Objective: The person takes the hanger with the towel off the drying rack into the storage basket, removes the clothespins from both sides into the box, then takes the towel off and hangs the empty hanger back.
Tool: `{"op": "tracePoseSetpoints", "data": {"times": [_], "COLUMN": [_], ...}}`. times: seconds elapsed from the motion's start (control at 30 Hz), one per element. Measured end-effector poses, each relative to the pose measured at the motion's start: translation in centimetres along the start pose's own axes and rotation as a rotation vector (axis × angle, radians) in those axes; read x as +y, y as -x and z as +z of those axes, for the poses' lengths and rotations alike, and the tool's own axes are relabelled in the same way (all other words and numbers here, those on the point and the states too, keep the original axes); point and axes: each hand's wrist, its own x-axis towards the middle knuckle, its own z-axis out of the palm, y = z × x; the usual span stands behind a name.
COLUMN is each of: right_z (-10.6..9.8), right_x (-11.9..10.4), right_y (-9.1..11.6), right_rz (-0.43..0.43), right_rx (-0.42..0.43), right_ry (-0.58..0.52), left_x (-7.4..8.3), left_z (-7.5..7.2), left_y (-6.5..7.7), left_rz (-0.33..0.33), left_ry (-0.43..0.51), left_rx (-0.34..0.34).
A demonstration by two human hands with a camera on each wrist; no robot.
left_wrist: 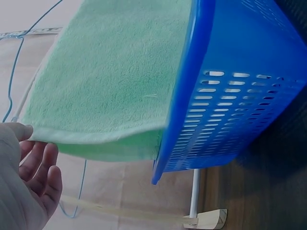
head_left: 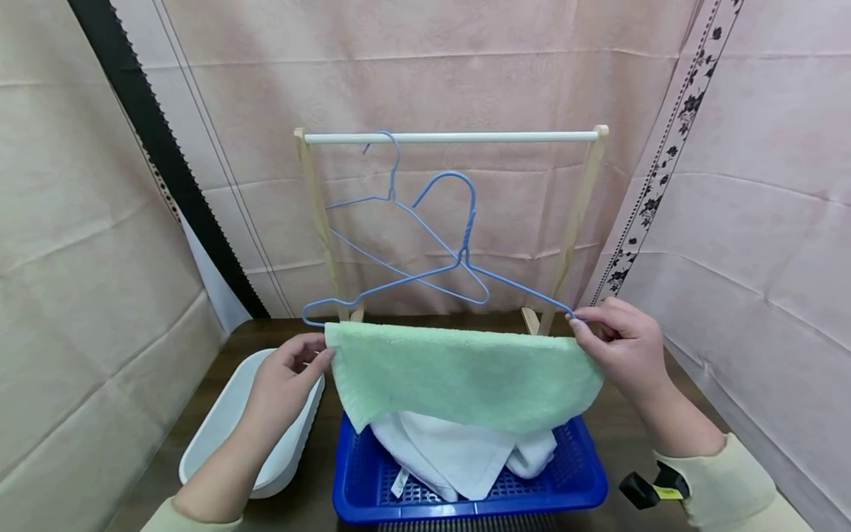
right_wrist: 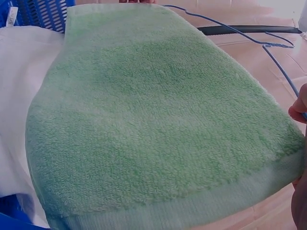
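Note:
A light green towel [head_left: 465, 377] hangs folded over the lower part of a blue wire clothes hanger [head_left: 467, 247], whose hook points up, free of the rack. At the towel's upper left corner, my left hand [head_left: 286, 380] pinches the edge between thumb and fingers; the left wrist view shows the thumb [left_wrist: 21, 130] over the hem. My right hand [head_left: 625, 347] grips the hanger's right end, close to the towel's other upper corner. Towel covers the hanger's bottom bar. In the right wrist view the right hand [right_wrist: 300, 108] is mostly cut off.
Behind stands a small rack with a white rod [head_left: 465, 137], from which a second blue hanger [head_left: 393, 177] hangs at the left. Below the towel is a blue basket [head_left: 465, 508] holding white cloth [head_left: 465, 458]. A white plastic tub [head_left: 219, 421] sits at left, partly behind my forearm.

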Motion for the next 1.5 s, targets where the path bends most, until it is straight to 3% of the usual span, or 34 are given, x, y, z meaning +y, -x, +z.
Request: {"op": "tracePoseSetpoints", "data": {"times": [0.53,0.8,1.07,1.5], "right_z": [-0.1,-0.2,-0.1,-0.2], "right_x": [0.5,-0.1,-0.8,1.7], "right_y": [0.2,0.1,0.0,0.9], "right_rz": [-0.010,-0.015,-0.003,0.046], "right_rx": [0.007,-0.003,-0.015,-0.038], "right_ry": [-0.004,-0.015,-0.002,0.040], "left_x": [0.2,0.5,0.1,0.0], "left_z": [0.4,0.7,1.0,1.6], "left_y": [-0.2,0.1,0.4,1.0], "left_rz": [-0.001,-0.011,0.022,0.079], "left_ry": [-0.038,-0.033,-0.050,-0.096], "left_rx": [0.044,0.033,0.008,-0.026]}}
